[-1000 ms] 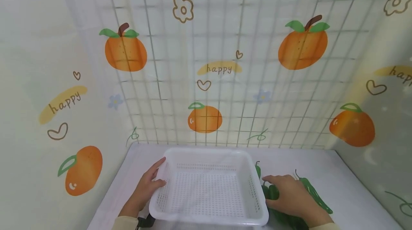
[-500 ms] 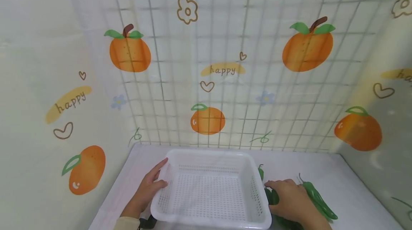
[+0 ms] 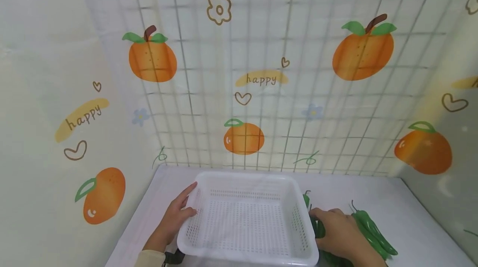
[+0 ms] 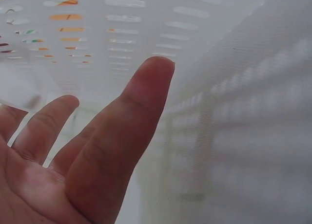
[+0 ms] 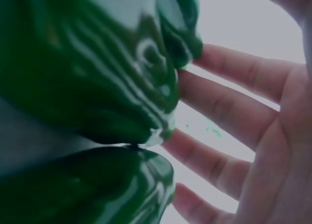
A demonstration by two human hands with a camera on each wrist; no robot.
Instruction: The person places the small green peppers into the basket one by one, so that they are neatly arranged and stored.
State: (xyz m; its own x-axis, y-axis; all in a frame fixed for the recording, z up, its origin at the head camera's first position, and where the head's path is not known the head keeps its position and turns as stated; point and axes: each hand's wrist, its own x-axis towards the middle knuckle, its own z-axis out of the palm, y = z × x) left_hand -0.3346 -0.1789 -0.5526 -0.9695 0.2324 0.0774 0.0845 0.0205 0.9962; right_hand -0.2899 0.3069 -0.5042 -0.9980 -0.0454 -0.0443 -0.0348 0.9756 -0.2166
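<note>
A white plastic basket with a slotted floor and walls lies in front of me on the white table. My left hand rests along its left side, thumb and forefinger at the rim; the left wrist view shows its fingers nearly straight against the slotted wall. To the right of the basket, my right hand reaches over a group of glossy green peppers. Its outstretched fingers touch the ends of the peppers in the right wrist view. Part of the group is hidden under this hand.
Long green peppers lie to the right of my right hand. A small dark object shows beside the basket's front left corner. Behind the table hangs a pale curtain printed with oranges, over a wire grid.
The head view has shifted slightly, so everything appears a little farther right. My right hand has settled lower over the peppers, and more of those to its right show. The left hand keeps its place.
</note>
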